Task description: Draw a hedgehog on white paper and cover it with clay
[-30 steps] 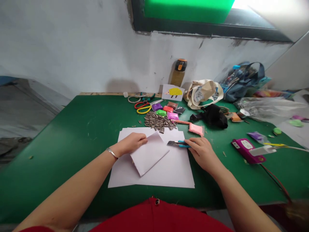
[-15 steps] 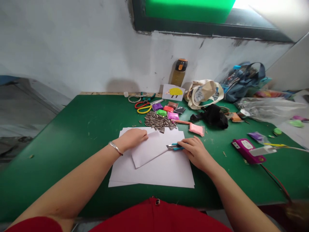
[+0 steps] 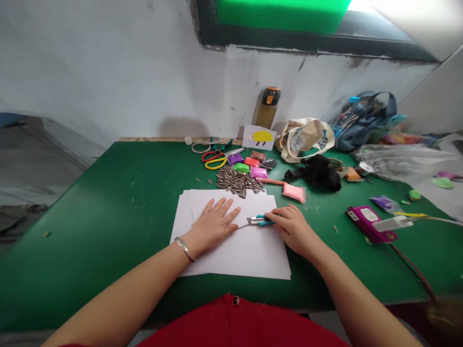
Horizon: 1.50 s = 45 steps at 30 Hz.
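Note:
My left hand (image 3: 214, 225) lies flat on the white paper (image 3: 258, 260), its fingers spread. A silver bangle circles that wrist. In my right hand (image 3: 294, 226) is a blue utility knife (image 3: 257, 220), its blade pointing left. The blade tip is close to a thin line on the paper that runs from my left thumb; whether it touches the sheet I cannot tell. Under my left hand the folded edge of the upper sheet is mostly hidden. Just beyond the paper lies a heap of striped sunflower seeds (image 3: 238, 182).
Behind the seeds are yellow-handled scissors (image 3: 216, 163), several coloured clay packets (image 3: 258, 173) and a hedgehog picture (image 3: 259, 138). A bottle (image 3: 268, 107) stands by the wall. To the right are a cream bag (image 3: 307, 140), a black strap (image 3: 321, 173) and a magenta power strip (image 3: 371, 224).
My left hand has gone from gripping the folded sheet's edge to lying flat on it, slightly to the right. The folded flap is pressed down. The right hand with the knife has barely moved.

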### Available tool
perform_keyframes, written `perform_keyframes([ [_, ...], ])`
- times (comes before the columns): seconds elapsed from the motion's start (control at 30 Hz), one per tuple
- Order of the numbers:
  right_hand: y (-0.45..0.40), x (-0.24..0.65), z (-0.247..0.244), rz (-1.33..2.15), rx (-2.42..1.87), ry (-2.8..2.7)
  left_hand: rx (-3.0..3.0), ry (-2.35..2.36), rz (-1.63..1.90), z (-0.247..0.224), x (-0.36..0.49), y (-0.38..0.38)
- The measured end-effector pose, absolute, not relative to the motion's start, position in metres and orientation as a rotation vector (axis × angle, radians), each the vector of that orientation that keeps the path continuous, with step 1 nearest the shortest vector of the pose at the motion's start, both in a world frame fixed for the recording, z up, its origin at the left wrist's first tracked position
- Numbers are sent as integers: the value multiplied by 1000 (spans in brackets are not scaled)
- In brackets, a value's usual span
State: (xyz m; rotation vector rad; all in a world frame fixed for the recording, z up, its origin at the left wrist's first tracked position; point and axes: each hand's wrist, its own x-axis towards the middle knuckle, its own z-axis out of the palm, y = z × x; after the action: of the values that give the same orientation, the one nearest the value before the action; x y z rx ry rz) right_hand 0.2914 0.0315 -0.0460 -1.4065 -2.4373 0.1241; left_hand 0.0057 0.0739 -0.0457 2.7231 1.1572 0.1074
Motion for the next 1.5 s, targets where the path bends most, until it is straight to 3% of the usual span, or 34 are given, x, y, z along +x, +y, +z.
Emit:
perform_keyframes([
  [1.5, -21, 240, -50, 64, -1682, -2200, 2522, 1173, -53, -29, 11, 77],
])
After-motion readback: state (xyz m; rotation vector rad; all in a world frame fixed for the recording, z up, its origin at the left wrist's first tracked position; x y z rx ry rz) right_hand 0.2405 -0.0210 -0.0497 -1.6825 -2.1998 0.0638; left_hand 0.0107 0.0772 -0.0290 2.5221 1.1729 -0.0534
